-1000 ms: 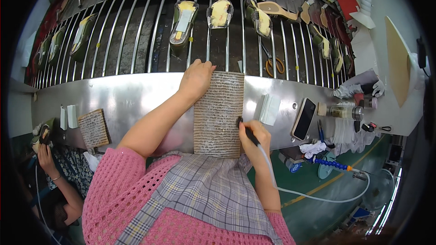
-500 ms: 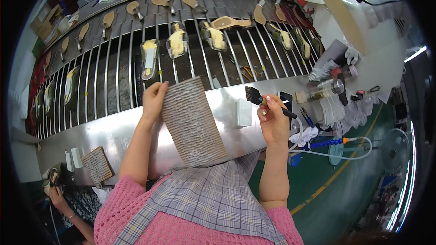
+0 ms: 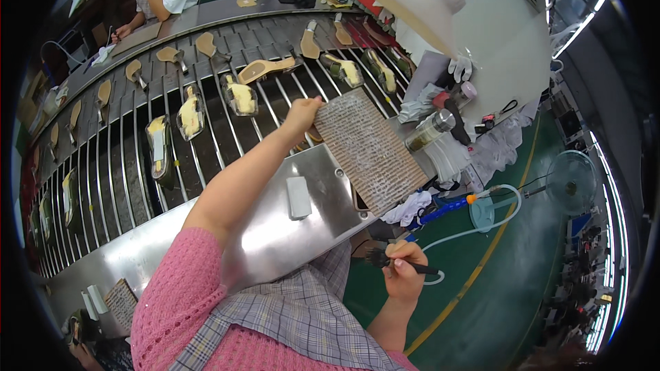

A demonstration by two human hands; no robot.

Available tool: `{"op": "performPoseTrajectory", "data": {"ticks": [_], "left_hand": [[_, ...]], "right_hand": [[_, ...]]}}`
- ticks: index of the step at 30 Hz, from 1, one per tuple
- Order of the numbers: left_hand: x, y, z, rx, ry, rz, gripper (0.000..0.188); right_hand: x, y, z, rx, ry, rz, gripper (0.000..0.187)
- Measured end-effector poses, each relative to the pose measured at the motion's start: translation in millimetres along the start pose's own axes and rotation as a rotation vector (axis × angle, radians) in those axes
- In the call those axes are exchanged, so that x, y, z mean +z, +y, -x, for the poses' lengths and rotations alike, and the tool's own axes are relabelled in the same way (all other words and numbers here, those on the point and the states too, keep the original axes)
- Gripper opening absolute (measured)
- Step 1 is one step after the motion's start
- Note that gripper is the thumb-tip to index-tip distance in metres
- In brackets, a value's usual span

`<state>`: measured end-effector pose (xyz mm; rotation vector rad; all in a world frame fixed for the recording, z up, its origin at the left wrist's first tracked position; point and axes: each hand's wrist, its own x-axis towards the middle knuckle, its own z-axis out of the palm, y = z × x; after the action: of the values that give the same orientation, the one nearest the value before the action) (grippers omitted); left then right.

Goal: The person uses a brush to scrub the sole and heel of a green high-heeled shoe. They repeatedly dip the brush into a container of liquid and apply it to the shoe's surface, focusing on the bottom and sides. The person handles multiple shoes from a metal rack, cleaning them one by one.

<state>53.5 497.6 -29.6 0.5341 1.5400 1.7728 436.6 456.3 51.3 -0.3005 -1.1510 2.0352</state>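
At left hand [image 3: 301, 116], ridged rectangular board [image 3: 371, 152]

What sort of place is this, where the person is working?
It looks like a shoe factory: unfinished shoes and tan soles lie along a long row of metal bars, and the person's right hand holds a black brush.

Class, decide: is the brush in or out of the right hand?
In: the right hand grips the brush, whose black handle shows past the palm.

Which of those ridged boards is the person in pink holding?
The larger ridged board, at right: the left hand grips its upper-left corner. The smaller ridged board lies unheld at lower left, beside the pink sleeve.
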Motion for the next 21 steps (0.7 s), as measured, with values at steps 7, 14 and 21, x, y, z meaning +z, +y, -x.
{"op": "performPoseTrajectory", "data": {"ticks": [7,14,21], "left_hand": [[98.5,-84.7,-78.4,-0.149,0.167,0.045,0.036],[142.9,-91.1,-91.7,-0.186,-0.027,0.001,0.038],[64.7,-43.6,-39.3,0.401,0.030,-0.667,0.068]], "right_hand": [[-18.5,7.1,0.4,0.059,0.064,0.012,0.008],[-26.1,9.5,-12.3,0.117,0.094,0.065,0.009],[-22.5,24.2,-21.1,0.123,0.174,0.048,0.010]]}}
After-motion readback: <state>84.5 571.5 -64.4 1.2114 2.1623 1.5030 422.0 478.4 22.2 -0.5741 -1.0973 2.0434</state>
